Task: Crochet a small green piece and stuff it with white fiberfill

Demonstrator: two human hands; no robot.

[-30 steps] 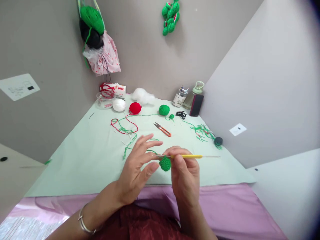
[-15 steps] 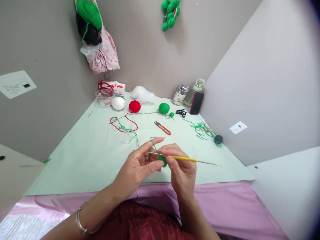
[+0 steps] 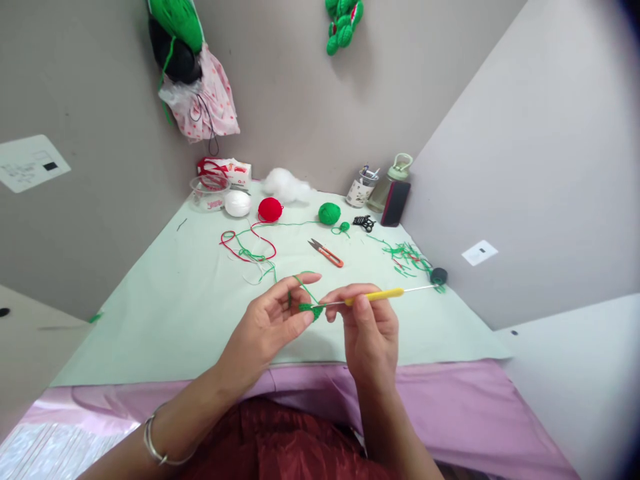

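Note:
Between the thumb and fingers of my left hand is a small green crochet piece. Green yarn runs over the raised index finger of that hand and down to the piece. My right hand is closed around the yellow handle of a crochet hook. The hook's thin metal tip points left and reaches the green stitches; its other metal end sticks out to the right. Both hands are above the front part of the table, a short gap apart.
Orange thread snips lie beyond my hands. Behind them are green, red and white yarn balls and white stuffing. Green scraps lie on the right, near a phone and bottle.
My right hand has shifted right with the crochet hook, so more of its metal shaft shows near the piece. My left hand has moved slightly left with the crochet piece.

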